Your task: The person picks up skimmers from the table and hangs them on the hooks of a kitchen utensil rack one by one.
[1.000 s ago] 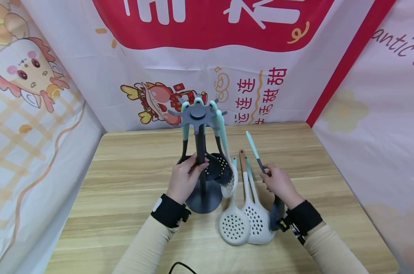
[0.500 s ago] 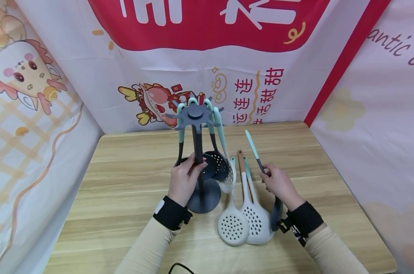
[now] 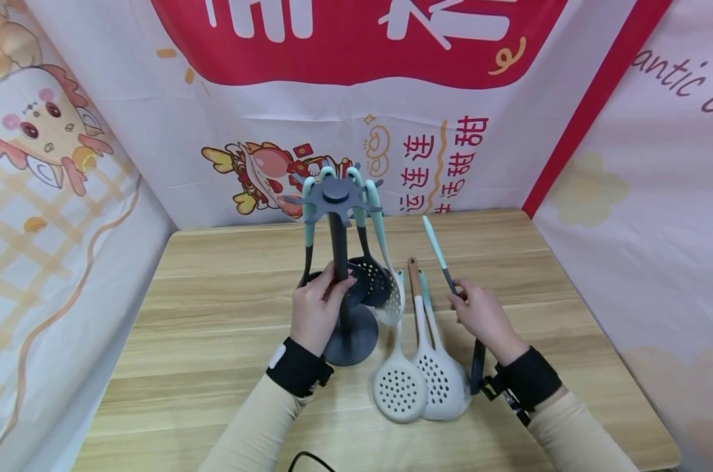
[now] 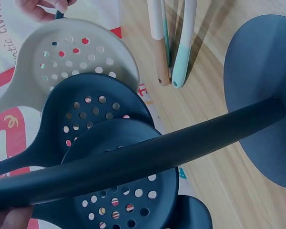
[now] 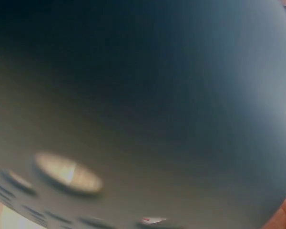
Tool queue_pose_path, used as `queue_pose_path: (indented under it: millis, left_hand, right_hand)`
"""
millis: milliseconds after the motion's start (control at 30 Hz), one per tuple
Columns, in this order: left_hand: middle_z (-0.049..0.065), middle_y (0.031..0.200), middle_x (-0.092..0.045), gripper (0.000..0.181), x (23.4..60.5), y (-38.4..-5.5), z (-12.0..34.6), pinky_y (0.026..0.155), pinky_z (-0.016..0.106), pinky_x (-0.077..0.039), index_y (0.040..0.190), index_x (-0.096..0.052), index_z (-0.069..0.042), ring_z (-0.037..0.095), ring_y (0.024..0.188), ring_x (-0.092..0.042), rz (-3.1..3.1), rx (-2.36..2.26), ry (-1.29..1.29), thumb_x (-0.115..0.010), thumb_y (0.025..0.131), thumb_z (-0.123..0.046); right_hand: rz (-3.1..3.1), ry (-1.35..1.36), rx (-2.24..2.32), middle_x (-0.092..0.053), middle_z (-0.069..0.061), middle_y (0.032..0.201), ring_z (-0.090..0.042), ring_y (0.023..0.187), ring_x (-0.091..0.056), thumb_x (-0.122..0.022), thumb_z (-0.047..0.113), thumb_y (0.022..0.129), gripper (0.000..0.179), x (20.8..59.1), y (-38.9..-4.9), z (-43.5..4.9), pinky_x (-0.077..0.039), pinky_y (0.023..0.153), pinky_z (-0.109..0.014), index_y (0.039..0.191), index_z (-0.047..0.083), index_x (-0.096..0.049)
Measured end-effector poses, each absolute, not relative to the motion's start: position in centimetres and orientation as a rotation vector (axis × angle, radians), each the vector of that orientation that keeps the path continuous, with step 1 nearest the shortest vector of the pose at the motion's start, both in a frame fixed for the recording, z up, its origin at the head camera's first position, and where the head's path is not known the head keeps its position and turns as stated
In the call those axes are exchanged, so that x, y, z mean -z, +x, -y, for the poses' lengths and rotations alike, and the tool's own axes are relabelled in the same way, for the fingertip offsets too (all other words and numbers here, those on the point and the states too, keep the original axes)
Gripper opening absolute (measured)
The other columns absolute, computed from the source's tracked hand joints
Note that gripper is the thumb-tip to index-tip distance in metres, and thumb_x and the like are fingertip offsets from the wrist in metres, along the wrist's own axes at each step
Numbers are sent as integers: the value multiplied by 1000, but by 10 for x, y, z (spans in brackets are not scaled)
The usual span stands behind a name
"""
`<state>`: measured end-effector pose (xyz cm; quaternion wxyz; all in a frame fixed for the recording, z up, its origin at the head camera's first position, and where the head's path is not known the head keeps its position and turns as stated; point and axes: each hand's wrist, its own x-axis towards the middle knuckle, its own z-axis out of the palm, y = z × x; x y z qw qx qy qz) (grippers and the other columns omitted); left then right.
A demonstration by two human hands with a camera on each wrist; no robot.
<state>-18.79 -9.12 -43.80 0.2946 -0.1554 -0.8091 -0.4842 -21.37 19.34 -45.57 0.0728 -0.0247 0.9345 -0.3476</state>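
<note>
My left hand point(image 3: 317, 307) grips the dark post point(image 3: 338, 249) of a utensil stand, whose round base point(image 3: 353, 344) is on the table. Several mint-handled utensils hang from its hooked top point(image 3: 335, 193), among them a white skimmer point(image 4: 81, 52) and dark skimmers point(image 4: 93, 107). My right hand point(image 3: 485, 318) pinches a dark slotted turner by its shaft, mint handle point(image 3: 433, 239) pointing away from me. In the head view the turner's head point(image 3: 477, 367) shows edge-on under the wrist; up close, its holed dark surface point(image 5: 148, 105) fills the right wrist view.
Between stand and right hand lie a round white skimmer point(image 3: 400, 390), a white slotted turner with a wooden handle end point(image 3: 414, 278) and another white utensil with a mint handle point(image 3: 425, 295). A black cable point(image 3: 310, 453) curves over the table's near side. Printed cloth point(image 3: 309, 111) hangs behind.
The turner in my right hand has turned edge-on, and its handle end has shifted slightly up and away. My left hand keeps its grip on the post, which leans slightly further left.
</note>
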Motion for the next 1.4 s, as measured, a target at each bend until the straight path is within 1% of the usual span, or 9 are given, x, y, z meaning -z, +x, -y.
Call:
queue_pose_path:
  millis: [233,433,500,600,733,1000,1067,1233,1400]
  left_hand:
    - [12,94,-76,24,439,-188,91,74,33,-62,111,-70,2,23,88,-76,2148,1279,-403,-69,93,-14]
    - [10,94,-76,20,440,-190,92,69,35,-62,109,-68,1,21,82,-74,2218,1126,-427,-65,96,-14]
    - [11,96,-75,19,440,-190,93,71,37,-61,110,-66,1,22,85,-73,2236,1097,-445,-62,98,-13]
    - [12,100,-74,20,440,-189,94,80,40,-61,114,-64,2,25,92,-73,2250,1090,-476,-60,99,-11]
    - [14,104,-72,23,440,-189,95,87,42,-59,118,-62,4,28,99,-72,2268,1106,-501,-57,100,-9]
    - [18,121,-69,29,439,-189,96,92,42,-58,128,-56,5,30,110,-68,2313,1207,-542,-55,100,-5]
    - [18,118,-70,29,439,-190,97,90,39,-59,126,-57,5,28,107,-70,2305,1226,-541,-57,99,-6]
    - [15,104,-73,23,437,-191,99,81,35,-61,116,-63,4,24,96,-73,2285,1331,-519,-61,98,-9]
    - [13,100,-74,20,435,-190,101,79,35,-62,113,-66,3,23,94,-74,2298,1359,-503,-60,98,-10]
  right_hand:
    - [-2813,-105,1050,-71,-24,103,-26,72,-69,-52,10,102,39,451,-212,-191,-52,56,-28,137,-6,-49]
    - [-2838,-128,1049,-71,-24,103,-28,74,-70,-52,11,102,39,448,-209,-189,-51,55,-28,137,-5,-50]
    - [-2848,-140,1055,-71,-24,103,-26,73,-70,-53,10,102,38,448,-209,-189,-51,55,-28,137,-5,-50]
    - [-2865,-158,1067,-71,-23,101,-23,71,-69,-53,9,101,37,447,-208,-188,-51,55,-28,136,-6,-51]
    - [-2876,-165,1087,-72,-22,100,-23,71,-69,-53,8,101,37,445,-206,-187,-52,55,-28,135,-6,-52]
    - [-2888,-182,1131,-71,-22,100,-23,73,-70,-52,7,102,38,440,-203,-187,-57,61,-33,137,-6,-50]
    - [-2899,-195,1152,-71,-22,100,-23,73,-70,-52,7,101,37,439,-202,-186,-58,62,-34,137,-5,-51]
    - [-2912,-225,1228,-71,-23,100,-25,75,-71,-53,7,101,36,436,-199,-183,-60,66,-36,135,-5,-52]
    - [-2922,-249,1265,-70,-24,101,-25,76,-72,-54,7,101,36,432,-196,-180,-61,67,-37,134,-5,-53]
